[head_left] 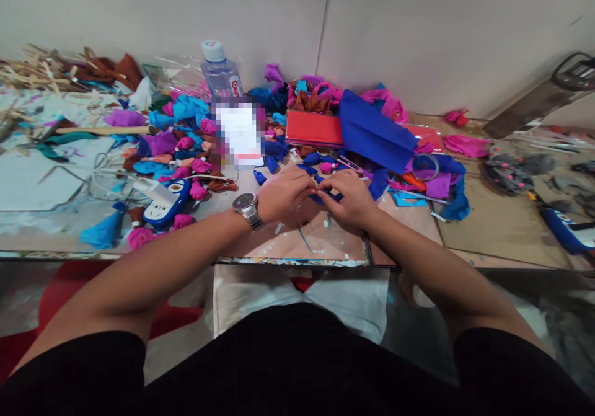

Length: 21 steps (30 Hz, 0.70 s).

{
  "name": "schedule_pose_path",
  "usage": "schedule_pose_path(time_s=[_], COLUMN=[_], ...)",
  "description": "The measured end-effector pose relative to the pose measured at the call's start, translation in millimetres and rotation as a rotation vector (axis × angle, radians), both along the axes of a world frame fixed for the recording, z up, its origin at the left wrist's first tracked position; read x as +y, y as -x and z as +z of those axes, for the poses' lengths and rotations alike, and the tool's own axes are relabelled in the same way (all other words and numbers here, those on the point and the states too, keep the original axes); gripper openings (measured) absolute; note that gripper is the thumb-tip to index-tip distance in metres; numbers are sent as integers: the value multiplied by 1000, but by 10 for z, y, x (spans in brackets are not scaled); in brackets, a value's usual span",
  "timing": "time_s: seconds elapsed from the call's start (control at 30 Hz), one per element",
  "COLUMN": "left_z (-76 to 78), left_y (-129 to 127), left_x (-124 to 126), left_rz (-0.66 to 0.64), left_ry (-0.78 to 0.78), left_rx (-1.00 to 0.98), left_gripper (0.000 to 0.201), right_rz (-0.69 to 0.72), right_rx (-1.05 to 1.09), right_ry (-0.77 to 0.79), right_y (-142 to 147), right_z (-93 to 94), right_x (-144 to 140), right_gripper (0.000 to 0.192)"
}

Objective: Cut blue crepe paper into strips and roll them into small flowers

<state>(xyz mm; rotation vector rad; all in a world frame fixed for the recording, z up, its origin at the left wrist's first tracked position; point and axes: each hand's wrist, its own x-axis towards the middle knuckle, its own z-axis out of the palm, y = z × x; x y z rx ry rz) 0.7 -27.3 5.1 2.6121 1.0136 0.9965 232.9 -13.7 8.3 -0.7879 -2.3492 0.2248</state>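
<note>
My left hand [286,193], with a metal watch [248,209] on its wrist, meets my right hand [346,196] fingertip to fingertip over the table's middle. Both are closed in a pinch. A small piece of blue crepe paper [331,194] shows between and under the fingers; its exact shape is mostly hidden. Just behind the hands lie more blue scraps [276,150], a pink bundle [328,167] and a pink-handled tool [349,164]. A large folded blue sheet [376,132] leans beside a red flat box [313,129].
Colourful bundles crowd the left, around a blue-and-white power strip [168,202]. Behind them stand a capped bottle [220,72] and a blurred white item [239,131]. A tape roll [425,167] lies right, a dark cylinder [534,103] farther right. The table's front edge [297,261] runs before me.
</note>
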Motion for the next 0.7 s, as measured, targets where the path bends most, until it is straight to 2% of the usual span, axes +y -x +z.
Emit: schedule_pose_path(time_s=[0.33, 0.47, 0.7], left_z=[32, 33, -10], left_y=[5, 4, -10], left_x=[-25, -25, -24], left_rz=[-4, -15, -14], left_ry=[206, 174, 77], left_rx=[-144, -153, -133], left_gripper=[34, 31, 31], right_rz=[11, 4, -17], right_rx=[-37, -29, 37], right_ry=[-126, -122, -26], right_y=[-45, -37, -5], right_z=[33, 35, 30], right_x=[18, 11, -9], right_gripper=[12, 12, 12])
